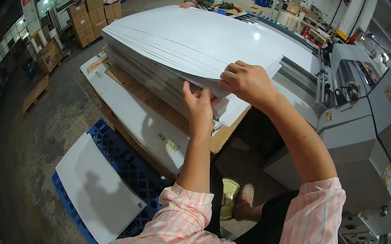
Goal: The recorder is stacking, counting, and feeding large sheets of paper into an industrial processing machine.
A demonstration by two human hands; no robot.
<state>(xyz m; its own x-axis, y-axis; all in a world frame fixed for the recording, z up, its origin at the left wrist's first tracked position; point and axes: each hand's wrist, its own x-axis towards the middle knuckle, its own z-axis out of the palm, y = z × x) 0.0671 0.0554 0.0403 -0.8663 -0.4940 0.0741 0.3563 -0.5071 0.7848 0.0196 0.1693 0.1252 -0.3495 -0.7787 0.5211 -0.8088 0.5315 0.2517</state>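
Note:
A tall stack of large white sheets (168,27) lies in front of me, its near edge fanned into several layers. My right hand (247,82) is closed on the near right corner of the upper sheets, fingers bent over their edge. Just left of it and lower, my left hand (198,103) grips the sheets' edge from below, its fingertips partly hidden by the stack. The near edge bows up a little above the layers underneath. Across the stack, another person's hand (187,5) rests at the far edge.
A grey machine (354,118) with rollers stands at the right. The stack sits on a wooden pallet (134,84) above a white panel. Lower left, a blue plastic pallet (100,131) carries smaller white sheets (93,182). Cardboard boxes (88,16) stand at the back left.

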